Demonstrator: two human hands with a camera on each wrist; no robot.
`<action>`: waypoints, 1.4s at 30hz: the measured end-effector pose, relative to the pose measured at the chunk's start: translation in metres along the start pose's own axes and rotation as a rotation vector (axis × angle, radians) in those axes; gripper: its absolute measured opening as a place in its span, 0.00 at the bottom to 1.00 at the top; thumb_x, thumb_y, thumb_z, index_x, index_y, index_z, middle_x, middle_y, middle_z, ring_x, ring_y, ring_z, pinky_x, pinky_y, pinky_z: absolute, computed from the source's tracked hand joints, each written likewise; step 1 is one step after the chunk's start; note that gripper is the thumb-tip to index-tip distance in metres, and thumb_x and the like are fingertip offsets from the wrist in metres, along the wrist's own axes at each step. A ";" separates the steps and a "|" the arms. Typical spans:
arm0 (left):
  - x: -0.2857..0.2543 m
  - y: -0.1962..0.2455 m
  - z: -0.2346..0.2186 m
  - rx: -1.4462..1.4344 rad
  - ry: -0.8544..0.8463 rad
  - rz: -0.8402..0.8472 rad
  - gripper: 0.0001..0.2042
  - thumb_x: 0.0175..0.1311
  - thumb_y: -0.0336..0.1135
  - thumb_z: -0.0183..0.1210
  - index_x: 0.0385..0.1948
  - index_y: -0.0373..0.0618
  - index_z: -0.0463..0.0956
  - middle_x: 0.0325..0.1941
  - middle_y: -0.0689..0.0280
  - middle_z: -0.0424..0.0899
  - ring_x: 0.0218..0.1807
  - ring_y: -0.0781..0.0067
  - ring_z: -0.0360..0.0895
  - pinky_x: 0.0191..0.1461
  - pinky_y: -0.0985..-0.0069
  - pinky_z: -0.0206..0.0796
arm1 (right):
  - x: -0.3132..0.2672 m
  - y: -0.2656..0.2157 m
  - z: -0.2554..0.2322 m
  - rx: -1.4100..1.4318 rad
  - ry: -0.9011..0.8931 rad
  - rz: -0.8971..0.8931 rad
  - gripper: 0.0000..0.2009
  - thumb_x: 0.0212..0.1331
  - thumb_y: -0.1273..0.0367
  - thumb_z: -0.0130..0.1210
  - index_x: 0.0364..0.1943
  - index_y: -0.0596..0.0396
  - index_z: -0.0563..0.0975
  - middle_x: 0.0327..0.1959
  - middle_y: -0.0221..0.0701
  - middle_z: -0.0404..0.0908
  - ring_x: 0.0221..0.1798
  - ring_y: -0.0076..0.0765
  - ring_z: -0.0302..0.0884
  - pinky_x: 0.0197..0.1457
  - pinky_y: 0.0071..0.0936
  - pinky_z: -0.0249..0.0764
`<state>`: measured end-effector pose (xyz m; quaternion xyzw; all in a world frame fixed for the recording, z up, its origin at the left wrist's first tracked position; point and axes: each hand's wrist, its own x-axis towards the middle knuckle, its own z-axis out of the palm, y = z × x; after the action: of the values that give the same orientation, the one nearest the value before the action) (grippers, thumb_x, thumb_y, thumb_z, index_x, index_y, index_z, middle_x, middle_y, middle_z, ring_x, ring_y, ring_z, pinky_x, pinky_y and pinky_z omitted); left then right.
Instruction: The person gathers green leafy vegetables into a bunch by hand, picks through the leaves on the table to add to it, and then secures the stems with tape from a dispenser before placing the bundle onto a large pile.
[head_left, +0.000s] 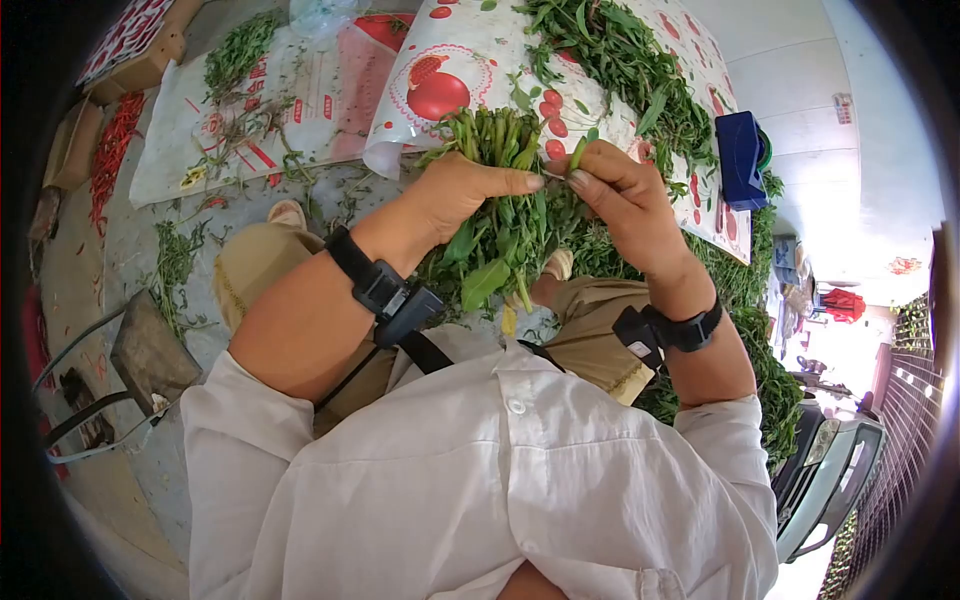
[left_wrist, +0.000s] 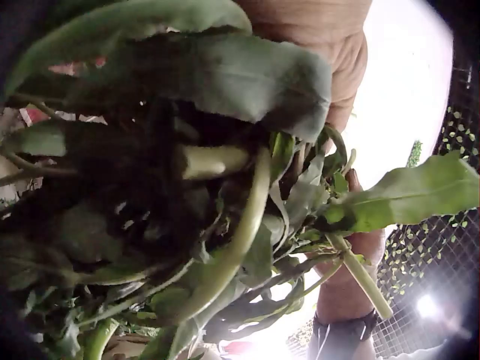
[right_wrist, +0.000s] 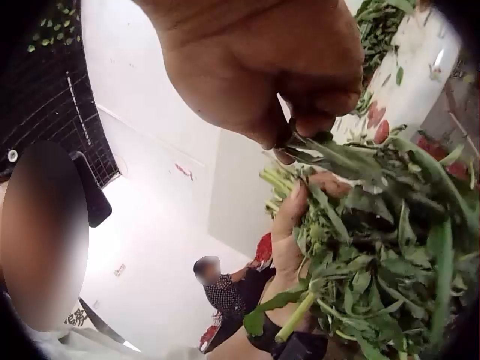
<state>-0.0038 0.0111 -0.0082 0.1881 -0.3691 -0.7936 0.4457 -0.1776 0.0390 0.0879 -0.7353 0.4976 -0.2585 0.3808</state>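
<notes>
A thick bunch of leafy green stems (head_left: 495, 140) is gripped by my left hand (head_left: 452, 195), its cut ends up and its leaves hanging down. My right hand (head_left: 625, 205) pinches a single stem (head_left: 577, 155) just beside the bunch, between thumb and fingers. In the right wrist view, that right hand (right_wrist: 259, 75) holds a leafy sprig (right_wrist: 337, 157) over the bunch (right_wrist: 367, 255), and the left hand's thumb (right_wrist: 289, 214) lies across the stems. Leaves (left_wrist: 225, 82) of the bunch cover much of the left wrist view and hide part of the left hand.
A table with a fruit-printed cover (head_left: 400, 110) stands in front, bearing a heap of greens (head_left: 650, 80) and a blue holder (head_left: 738, 160). More greens (head_left: 765, 370) lie at the right. Red chillies (head_left: 115, 150) lie on the floor at the left. Another person (right_wrist: 229, 292) sits in the background.
</notes>
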 end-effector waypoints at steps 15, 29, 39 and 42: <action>-0.002 -0.001 0.001 0.014 -0.042 -0.052 0.18 0.47 0.30 0.65 0.42 0.41 0.75 0.39 0.68 0.79 0.42 0.77 0.73 0.47 0.78 0.65 | 0.005 0.007 0.026 0.124 0.258 0.100 0.05 0.51 0.78 0.55 0.33 0.60 0.75 0.25 0.24 0.75 0.27 0.16 0.68 0.31 0.15 0.67; -0.006 -0.001 -0.001 0.213 -0.014 -0.095 0.17 0.49 0.32 0.65 0.41 0.41 0.76 0.39 0.69 0.79 0.41 0.79 0.73 0.47 0.78 0.65 | 0.005 0.005 0.028 0.150 0.250 0.093 0.02 0.49 0.79 0.56 0.28 0.61 0.76 0.26 0.27 0.76 0.29 0.18 0.70 0.34 0.17 0.68; -0.012 0.000 0.002 0.240 0.028 -0.046 0.15 0.52 0.29 0.61 0.43 0.39 0.75 0.40 0.68 0.78 0.42 0.79 0.73 0.47 0.79 0.65 | 0.004 0.009 0.039 0.227 0.298 0.007 0.02 0.49 0.79 0.56 0.28 0.62 0.76 0.26 0.26 0.76 0.30 0.18 0.71 0.36 0.17 0.69; -0.010 -0.001 0.003 0.155 0.024 -0.024 0.15 0.51 0.30 0.61 0.43 0.39 0.75 0.40 0.69 0.78 0.41 0.80 0.73 0.47 0.79 0.65 | 0.006 0.009 0.031 0.208 0.222 0.031 0.04 0.50 0.78 0.57 0.30 0.62 0.76 0.27 0.26 0.77 0.31 0.18 0.72 0.36 0.17 0.70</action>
<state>-0.0009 0.0214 -0.0074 0.2360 -0.4217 -0.7656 0.4247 -0.1570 0.0404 0.0625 -0.6510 0.5182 -0.3826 0.4016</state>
